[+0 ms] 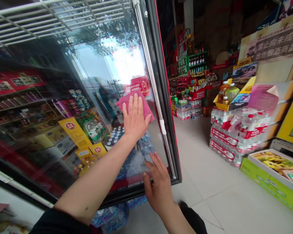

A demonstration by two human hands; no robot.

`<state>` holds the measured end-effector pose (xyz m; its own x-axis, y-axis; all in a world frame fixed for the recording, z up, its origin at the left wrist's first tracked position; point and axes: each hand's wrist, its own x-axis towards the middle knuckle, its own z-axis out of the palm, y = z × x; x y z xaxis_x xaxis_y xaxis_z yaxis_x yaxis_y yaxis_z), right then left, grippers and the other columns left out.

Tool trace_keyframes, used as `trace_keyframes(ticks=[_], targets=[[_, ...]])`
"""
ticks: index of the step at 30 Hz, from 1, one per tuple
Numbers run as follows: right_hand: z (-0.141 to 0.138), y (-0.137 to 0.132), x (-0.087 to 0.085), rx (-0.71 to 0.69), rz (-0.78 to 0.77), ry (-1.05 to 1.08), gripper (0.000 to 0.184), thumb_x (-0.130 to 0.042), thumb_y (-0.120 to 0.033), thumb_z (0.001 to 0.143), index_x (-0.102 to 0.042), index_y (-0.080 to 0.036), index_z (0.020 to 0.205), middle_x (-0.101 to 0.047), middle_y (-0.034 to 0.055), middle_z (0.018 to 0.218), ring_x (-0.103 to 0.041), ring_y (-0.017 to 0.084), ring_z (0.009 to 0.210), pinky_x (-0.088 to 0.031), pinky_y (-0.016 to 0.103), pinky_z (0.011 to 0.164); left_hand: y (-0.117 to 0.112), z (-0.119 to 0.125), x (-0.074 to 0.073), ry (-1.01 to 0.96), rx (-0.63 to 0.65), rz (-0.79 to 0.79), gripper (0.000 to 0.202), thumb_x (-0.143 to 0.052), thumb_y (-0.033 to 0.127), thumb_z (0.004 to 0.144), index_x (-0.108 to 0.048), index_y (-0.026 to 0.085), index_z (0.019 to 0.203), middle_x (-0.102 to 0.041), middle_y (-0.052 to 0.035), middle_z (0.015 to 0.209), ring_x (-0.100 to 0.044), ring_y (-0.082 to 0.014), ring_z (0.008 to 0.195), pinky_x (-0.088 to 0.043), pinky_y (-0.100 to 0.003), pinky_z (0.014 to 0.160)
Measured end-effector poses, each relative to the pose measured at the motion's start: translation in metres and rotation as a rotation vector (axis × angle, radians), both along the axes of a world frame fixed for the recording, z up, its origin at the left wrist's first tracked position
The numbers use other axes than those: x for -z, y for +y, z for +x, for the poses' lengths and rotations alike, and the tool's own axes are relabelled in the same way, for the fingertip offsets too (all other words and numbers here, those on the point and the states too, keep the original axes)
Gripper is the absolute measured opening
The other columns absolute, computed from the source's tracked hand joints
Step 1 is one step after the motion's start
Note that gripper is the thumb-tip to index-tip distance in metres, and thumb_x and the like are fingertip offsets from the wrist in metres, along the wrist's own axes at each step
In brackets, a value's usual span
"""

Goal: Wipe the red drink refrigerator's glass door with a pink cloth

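My left hand (134,115) holds a pink cloth (148,112) pressed flat on the glass door (107,65), its fingers stretched out over the fabric. Lower down, near the door's bottom right corner, is my right hand (158,182). Its fingers are apart and hold nothing; the fingertips are at the glass, though I cannot tell whether they all touch it. The door has a black frame (169,130) with a pale inner strip. Reflections of sky, trees and a red sign cover much of the pane.
White wire shelving (63,16) spans the upper left. Wrapped bottle packs (236,139) are stacked at the right, beside a green box (271,185) on the tiled floor (195,162). More blue-labelled bottles (112,216) lie below the door's lower edge.
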<state>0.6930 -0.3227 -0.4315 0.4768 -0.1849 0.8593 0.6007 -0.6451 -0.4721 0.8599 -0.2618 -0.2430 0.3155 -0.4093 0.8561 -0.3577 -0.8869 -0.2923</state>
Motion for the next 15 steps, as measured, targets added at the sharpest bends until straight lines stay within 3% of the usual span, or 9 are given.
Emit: trace_keyframes(ticks=[3, 6, 12, 15], targets=[[0.003, -0.001, 0.006, -0.004, 0.014, 0.013, 0.035, -0.056, -0.017, 0.105, -0.066, -0.021, 0.138, -0.062, 0.0147, 0.159, -0.048, 0.034, 0.159, -0.057, 0.061, 0.119, -0.016, 0.001, -0.003, 0.000, -0.007, -0.076, 0.093, -0.056, 0.045, 0.105, -0.012, 0.007, 0.177, -0.012, -0.0207, 0.185, -0.005, -0.0350, 0.174, 0.001, -0.062, 0.140], [0.006, -0.002, 0.013, -0.010, 0.025, 0.031, 0.036, -0.057, -0.017, 0.104, -0.067, -0.022, 0.139, -0.062, 0.0138, 0.160, -0.049, 0.033, 0.158, -0.057, 0.060, 0.120, -0.021, 0.001, 0.013, 0.028, 0.006, 0.014, 0.091, -0.056, 0.045, 0.106, -0.012, 0.010, 0.178, -0.012, -0.0182, 0.185, -0.006, -0.0339, 0.174, 0.002, -0.063, 0.140], [0.007, -0.005, 0.017, 0.007, 0.015, 0.053, 0.036, -0.056, -0.017, 0.104, -0.067, -0.021, 0.138, -0.062, 0.0145, 0.160, -0.050, 0.034, 0.157, -0.057, 0.062, 0.119, -0.012, 0.001, 0.080, 0.183, 0.030, 0.292, 0.085, -0.051, 0.048, 0.108, -0.018, 0.011, 0.177, -0.018, -0.0194, 0.183, -0.016, -0.0351, 0.173, -0.008, -0.064, 0.140], [0.004, -0.007, 0.019, 0.023, -0.003, 0.060, 0.034, -0.056, -0.017, 0.104, -0.068, -0.020, 0.136, -0.063, 0.0156, 0.159, -0.052, 0.035, 0.156, -0.058, 0.062, 0.118, 0.000, 0.000, 0.111, 0.226, 0.066, 0.397, 0.080, -0.050, 0.047, 0.109, -0.025, 0.013, 0.176, -0.029, -0.0190, 0.179, -0.026, -0.0343, 0.170, -0.016, -0.061, 0.139]])
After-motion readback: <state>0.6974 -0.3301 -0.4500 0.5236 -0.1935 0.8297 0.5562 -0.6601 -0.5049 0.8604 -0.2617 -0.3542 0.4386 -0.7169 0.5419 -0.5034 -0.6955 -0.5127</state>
